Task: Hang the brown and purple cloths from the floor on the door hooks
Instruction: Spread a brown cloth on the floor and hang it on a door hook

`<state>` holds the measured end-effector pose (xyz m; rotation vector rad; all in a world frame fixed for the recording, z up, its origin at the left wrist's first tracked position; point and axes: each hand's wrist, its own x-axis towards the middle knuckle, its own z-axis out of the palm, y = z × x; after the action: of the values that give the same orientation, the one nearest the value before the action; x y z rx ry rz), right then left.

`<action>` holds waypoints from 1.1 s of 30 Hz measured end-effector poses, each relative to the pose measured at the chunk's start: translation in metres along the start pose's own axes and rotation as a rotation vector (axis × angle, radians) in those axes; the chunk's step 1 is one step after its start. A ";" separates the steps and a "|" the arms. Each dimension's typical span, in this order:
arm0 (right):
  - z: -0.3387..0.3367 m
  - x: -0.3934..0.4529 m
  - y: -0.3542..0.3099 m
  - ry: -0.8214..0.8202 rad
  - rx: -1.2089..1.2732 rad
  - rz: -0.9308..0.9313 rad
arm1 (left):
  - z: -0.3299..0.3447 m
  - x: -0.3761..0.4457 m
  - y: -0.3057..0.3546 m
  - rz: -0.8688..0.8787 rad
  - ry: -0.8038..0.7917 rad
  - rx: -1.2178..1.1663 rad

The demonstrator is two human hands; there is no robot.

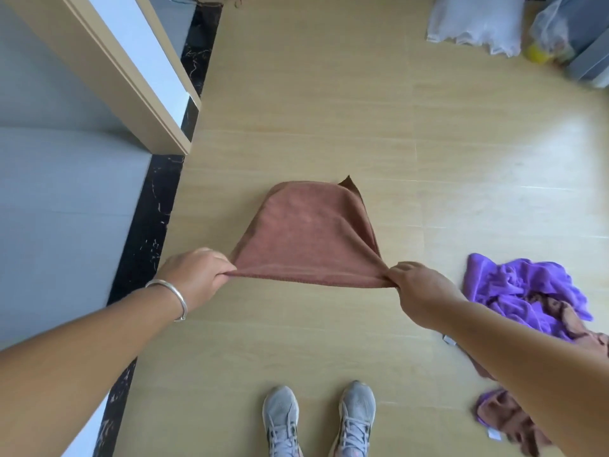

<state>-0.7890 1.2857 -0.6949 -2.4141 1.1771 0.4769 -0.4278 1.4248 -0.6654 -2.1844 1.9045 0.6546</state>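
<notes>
Brown cloth (306, 235) taut between left hand (197, 275) and right hand (418, 288)

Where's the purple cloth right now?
In the head view the purple cloth lies crumpled on the floor at the person's right, just beyond the right hand, partly over more brown cloth.

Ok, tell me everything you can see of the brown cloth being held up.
The brown cloth is a reddish-brown, soft, terry-like towel. It is held up over the tan wood-look floor, its near edge pulled taut between the left hand and the right hand, each pinching one end. The rest spreads away from the person into a rounded shape, with a darker corner poking out at the far right. Whether its far end touches the floor cannot be told.
</notes>
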 end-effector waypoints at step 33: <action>0.269 0.182 0.116 0.084 0.486 0.481 | 0.309 0.222 -0.015 -0.446 0.098 -0.785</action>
<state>-0.8081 1.2353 -1.0357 -1.7523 1.6921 0.1907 -0.4595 1.3532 -1.0380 -2.9958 1.2049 1.3806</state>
